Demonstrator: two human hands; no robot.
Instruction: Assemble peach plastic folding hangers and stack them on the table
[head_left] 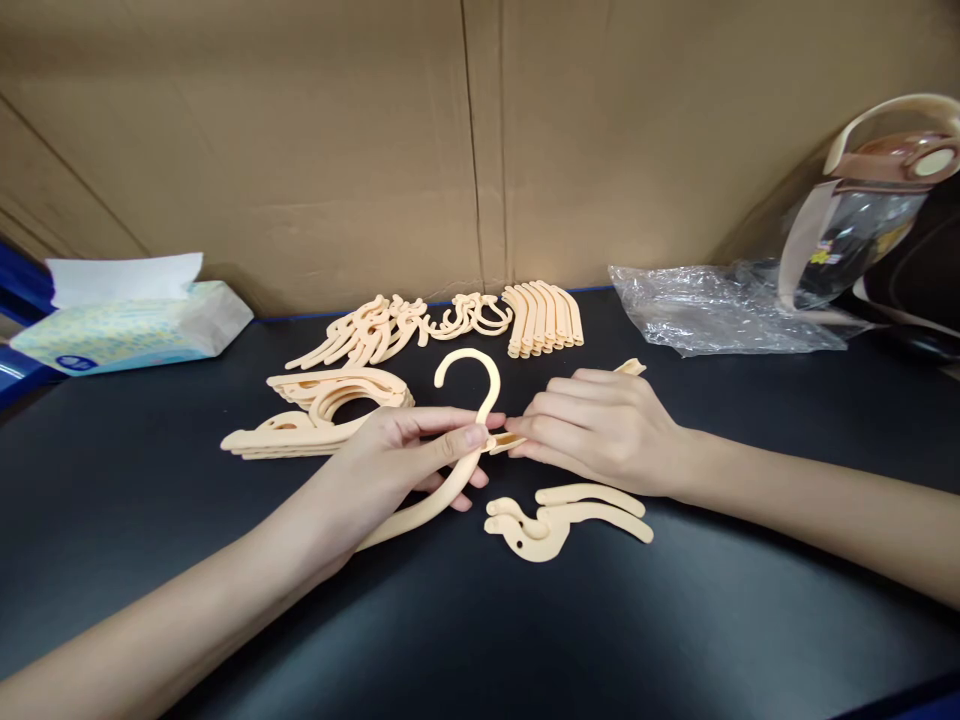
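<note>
My left hand [401,460] is closed round a peach plastic hook piece [469,385], its curved hook pointing up and its long arm running down under my palm. My right hand [600,425] pinches another peach hanger arm [628,367] and holds its end against the hook piece, where my fingertips meet. A loose pair of peach hanger parts [559,518] lies on the black table just below my right hand.
Stacks of peach hanger parts [319,415] lie left of my hands, with more rows [544,318] against the cardboard wall [375,150]. A tissue pack [131,320] sits far left. A crumpled clear bag [712,310] and a lidded jug [862,210] stand at right.
</note>
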